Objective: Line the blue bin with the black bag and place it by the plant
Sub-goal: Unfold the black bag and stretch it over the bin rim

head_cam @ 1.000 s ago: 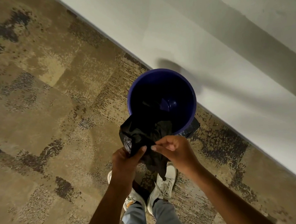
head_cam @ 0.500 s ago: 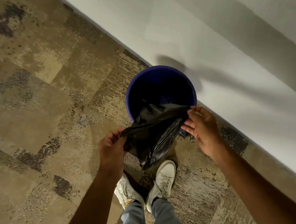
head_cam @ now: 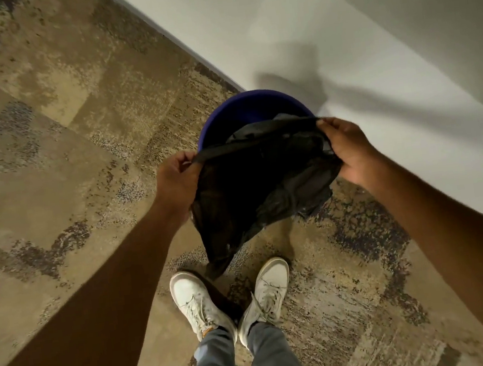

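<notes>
Both hands gripping the black bag (head_cam: 260, 186), mouth stretched open over the blue bin (head_cam: 242, 106).

Largest first: patchy brown carpet floor (head_cam: 56, 164) meets a white wall (head_cam: 354, 45); bin stands on the carpet right against that wall. Bag hangs in front of and over the bin's near rim, tail drooping toward two white sneakers (head_cam: 199, 302). Left hand (head_cam: 177, 180) pinched shut on the bag's left edge, right hand (head_cam: 349, 150) clamped on the right edge, hands well apart.
</notes>
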### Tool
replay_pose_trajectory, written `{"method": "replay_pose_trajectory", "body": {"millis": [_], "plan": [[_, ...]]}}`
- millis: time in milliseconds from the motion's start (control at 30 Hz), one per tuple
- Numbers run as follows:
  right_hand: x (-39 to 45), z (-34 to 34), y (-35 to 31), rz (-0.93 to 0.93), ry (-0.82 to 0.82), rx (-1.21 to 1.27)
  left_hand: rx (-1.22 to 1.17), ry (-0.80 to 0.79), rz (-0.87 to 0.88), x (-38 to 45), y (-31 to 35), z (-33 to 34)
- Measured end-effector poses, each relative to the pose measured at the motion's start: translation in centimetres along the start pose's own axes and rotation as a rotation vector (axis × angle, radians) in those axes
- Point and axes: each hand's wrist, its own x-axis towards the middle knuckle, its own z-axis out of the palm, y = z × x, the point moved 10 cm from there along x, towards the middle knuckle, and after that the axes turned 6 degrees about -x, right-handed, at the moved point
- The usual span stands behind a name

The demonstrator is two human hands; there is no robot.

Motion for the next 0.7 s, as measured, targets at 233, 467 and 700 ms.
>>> {"method": "replay_pose_trajectory", "body": {"millis": [233, 467, 700], "plan": [[7.1, -2.1, -2.1, -0.208, 0.182, -0.337, 0.155, -0.043, 0.082, 6.0, 0.5, 1.3], [12.8, -2.2, -5.5, -0.426, 0.320, -0.567, 0.214, -0.033, 0.118, 11.5, 1.1, 2.7], [16.1, -0.5, -6.3, -0.504, 0.416, -0.809, 0.275, 0.177, 0.144, 16.8, 0.8, 2.2]]}}
